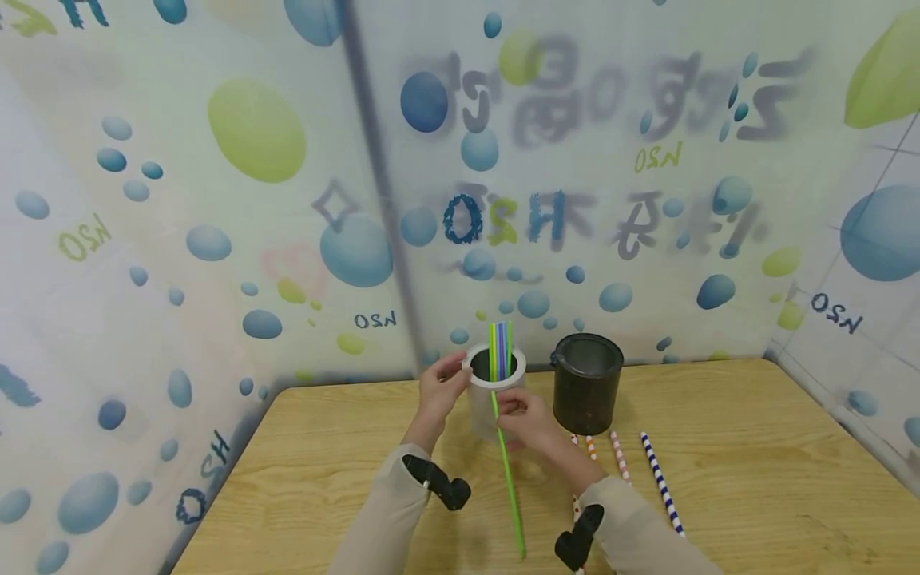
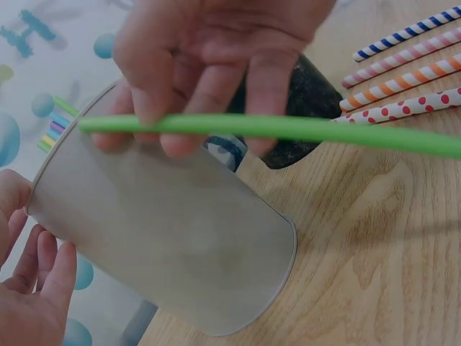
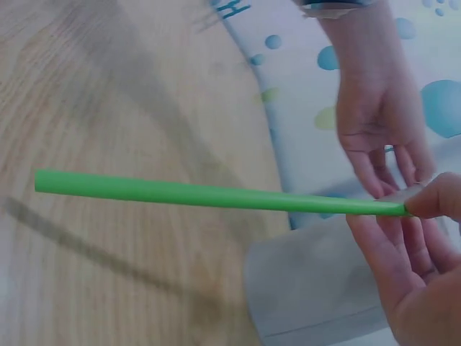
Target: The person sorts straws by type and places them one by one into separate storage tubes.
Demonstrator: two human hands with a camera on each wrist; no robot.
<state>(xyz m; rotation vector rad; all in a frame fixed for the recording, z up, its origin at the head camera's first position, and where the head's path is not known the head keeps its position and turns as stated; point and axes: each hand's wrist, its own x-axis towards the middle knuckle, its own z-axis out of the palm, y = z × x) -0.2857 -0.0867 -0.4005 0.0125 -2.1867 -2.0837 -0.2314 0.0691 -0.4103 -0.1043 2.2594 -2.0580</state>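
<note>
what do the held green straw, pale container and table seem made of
Held green straw: probably plastic, smooth, with even colour and a soft sheen. Pale container: painted metal or plastic; the matte, evenly coloured wall leaves it open. Table: wood or wood-effect laminate, going by its grain.

A long, slim, bright green straw point(image 1: 511, 489) slants down, pinched near its top by the right hand point(image 1: 530, 421); just beside, a pale grey cylindrical container point(image 1: 480, 413) stands upright, touching the left hand point(image 1: 440, 391), slim multicoloured straws point(image 1: 501, 351) inside.
</note>
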